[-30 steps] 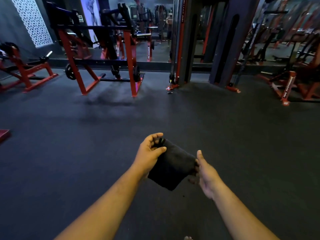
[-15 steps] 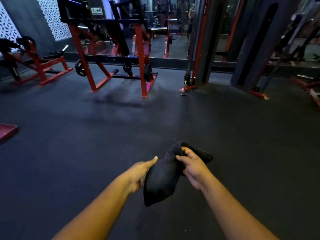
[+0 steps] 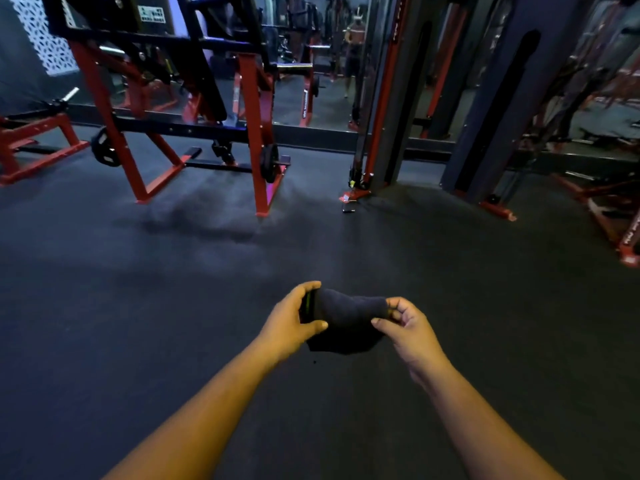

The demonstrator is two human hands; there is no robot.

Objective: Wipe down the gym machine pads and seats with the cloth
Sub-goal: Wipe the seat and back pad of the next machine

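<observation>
Low centre of the frame, the left hand and right hand each keep a grip clamped on the dark, soft bunched cloth. Fold it flat and firm before reaching the red steel-framed machine, upper left.

Open room: bare floor in front of the red frame machine.
Obstacle: cable tower right of it.

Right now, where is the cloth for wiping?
In the head view the dark cloth is low in the middle, above the floor, held between the left hand and the right hand, well short of the red machine frame.
</observation>
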